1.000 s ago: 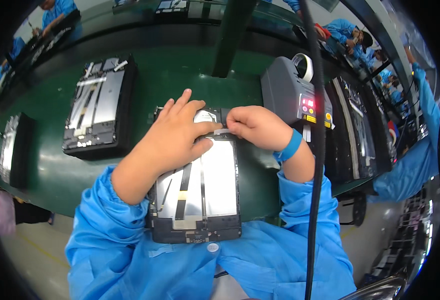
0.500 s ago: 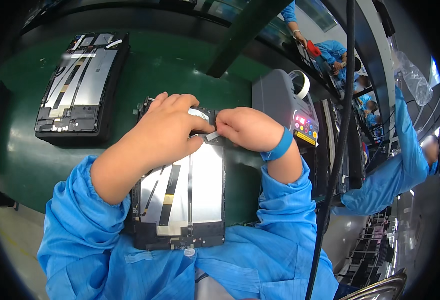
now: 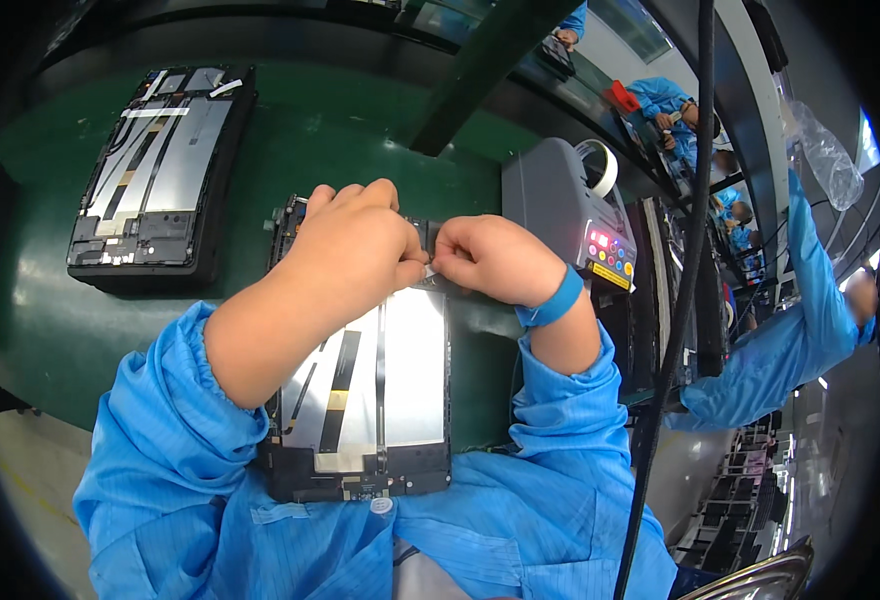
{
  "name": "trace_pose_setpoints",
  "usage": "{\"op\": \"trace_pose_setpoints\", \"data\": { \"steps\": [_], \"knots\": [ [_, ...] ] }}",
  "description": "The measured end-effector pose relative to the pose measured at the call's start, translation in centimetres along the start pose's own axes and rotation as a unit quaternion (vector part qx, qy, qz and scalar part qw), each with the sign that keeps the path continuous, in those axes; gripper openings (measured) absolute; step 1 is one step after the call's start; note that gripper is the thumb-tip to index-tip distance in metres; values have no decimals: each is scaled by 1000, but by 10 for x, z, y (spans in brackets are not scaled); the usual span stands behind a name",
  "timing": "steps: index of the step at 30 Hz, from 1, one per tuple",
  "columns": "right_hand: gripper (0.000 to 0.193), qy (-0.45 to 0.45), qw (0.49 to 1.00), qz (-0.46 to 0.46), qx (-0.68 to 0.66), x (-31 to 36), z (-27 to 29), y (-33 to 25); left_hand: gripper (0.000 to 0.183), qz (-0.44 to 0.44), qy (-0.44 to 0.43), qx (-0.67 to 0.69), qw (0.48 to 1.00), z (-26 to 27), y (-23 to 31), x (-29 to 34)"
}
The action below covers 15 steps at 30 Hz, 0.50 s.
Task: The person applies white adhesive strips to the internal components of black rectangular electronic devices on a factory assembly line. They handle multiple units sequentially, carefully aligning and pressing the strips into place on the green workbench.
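An opened tablet (image 3: 410, 350) lies in front of me, its silver battery panel, dark flat cables and black lower boards exposed. At its far right corner my right hand (image 3: 495, 258) pinches a small pale strip of tape (image 3: 433, 270), thumb against bent forefinger. My left hand (image 3: 360, 235) reaches over the far part of the tablet. Its thumb and forefinger close on the strip's other side, right beside my right fingertips, while the other fingers curl above the far edge. Both hands hide much of that end of the tablet.
A stack of similar opened tablets (image 3: 155, 175) stands at the left of the green bench (image 3: 330, 120). A grey tape dispenser (image 3: 550, 200) with a white roll sits at the right. A black cable (image 3: 675, 330) hangs in front; co-workers in blue (image 3: 780, 350) are farther right.
My left hand has drawn its thumb and forefinger in to the strip and lifted its knuckles slightly. The right hand has hardly moved. Less of the strip shows now.
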State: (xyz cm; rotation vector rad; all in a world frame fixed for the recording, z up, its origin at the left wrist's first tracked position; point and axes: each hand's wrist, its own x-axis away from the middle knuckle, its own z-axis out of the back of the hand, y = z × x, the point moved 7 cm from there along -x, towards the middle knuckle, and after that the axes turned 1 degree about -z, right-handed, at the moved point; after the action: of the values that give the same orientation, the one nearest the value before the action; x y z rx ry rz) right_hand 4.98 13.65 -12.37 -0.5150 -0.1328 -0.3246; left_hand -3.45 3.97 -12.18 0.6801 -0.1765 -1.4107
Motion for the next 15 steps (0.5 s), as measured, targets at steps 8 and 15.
{"op": "trace_pose_setpoints", "data": {
  "steps": [8,15],
  "knots": [
    [17,21,999,-23,-13,3,0,3,14,-6,7,-6,1000,-1,-2,1],
    [33,134,960,-153,-192,18,-11,45,15,-31,33,-9,999,0,0,5]
  ]
}}
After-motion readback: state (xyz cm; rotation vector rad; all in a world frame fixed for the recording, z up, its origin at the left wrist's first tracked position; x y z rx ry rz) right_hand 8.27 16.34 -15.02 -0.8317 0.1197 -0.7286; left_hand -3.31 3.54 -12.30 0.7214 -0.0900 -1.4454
